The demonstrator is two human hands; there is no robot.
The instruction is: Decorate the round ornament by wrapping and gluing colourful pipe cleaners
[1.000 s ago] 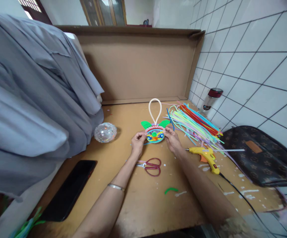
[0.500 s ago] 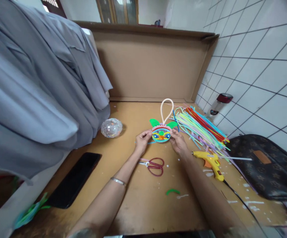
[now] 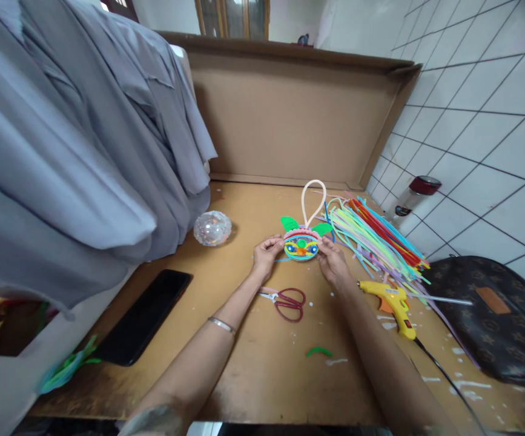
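Note:
A round, colourful craft face (image 3: 301,245) with green ears, blue eyes and a white loop on top is held upright over the table. My left hand (image 3: 266,255) pinches its left edge, and my right hand (image 3: 332,259) grips its right edge. Red-handled scissors (image 3: 288,304) lie just below, on the near side. A bundle of coloured pipe cleaners (image 3: 375,233) spreads out to the right of my right hand. Beside my right forearm rests a yellow glue gun (image 3: 393,303) with a clear stick in its back.
A clear faceted ball (image 3: 212,228) and a black phone (image 3: 144,316) are on the left. A green strip (image 3: 319,351) lies near the front. At the right are a brown bag (image 3: 493,315) and a red-lidded bottle (image 3: 414,197). Cardboard (image 3: 289,115) stands behind.
The view has shifted slightly, so most things on the table appear a little further right. Both hands keep their hold on the craft face.

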